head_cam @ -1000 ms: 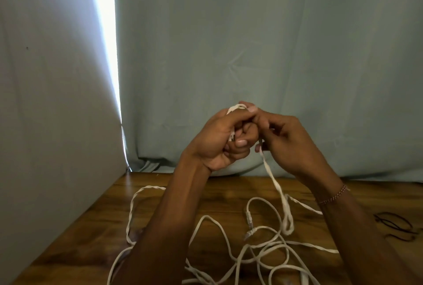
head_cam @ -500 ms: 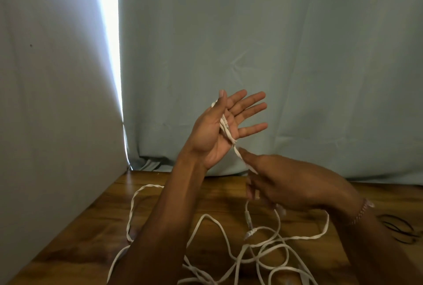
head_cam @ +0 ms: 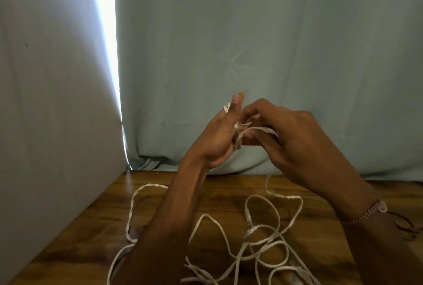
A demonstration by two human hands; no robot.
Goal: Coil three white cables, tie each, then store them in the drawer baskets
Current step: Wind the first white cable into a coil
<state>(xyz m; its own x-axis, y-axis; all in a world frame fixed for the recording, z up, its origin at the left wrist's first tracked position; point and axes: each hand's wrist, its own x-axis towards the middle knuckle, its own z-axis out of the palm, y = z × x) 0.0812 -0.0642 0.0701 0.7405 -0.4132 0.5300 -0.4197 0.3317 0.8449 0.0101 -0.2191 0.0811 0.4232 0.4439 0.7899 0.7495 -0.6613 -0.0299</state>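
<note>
A long white cable (head_cam: 263, 236) lies in loose tangled loops on the wooden table (head_cam: 219, 193). One end of it is lifted in front of the curtain. My left hand (head_cam: 217, 136) is raised with the thumb pointing up. The cable end pokes out behind the thumb, and a strand crosses the palm. My right hand (head_cam: 293, 138) is level with the left hand and close beside it. It pinches the strand and holds it across the left hand's fingers, which it hides. From the right hand the cable drops to the pile on the table.
A pale blue curtain (head_cam: 274, 55) hangs behind the table, and a grey wall (head_cam: 45, 124) closes off the left side. Thin black ties (head_cam: 405, 227) lie on the table at the far right. No drawer or basket is in view.
My right hand has come up from below the left hand and drawn the strand across its palm. The left hand's spread fingers are now behind the right hand.
</note>
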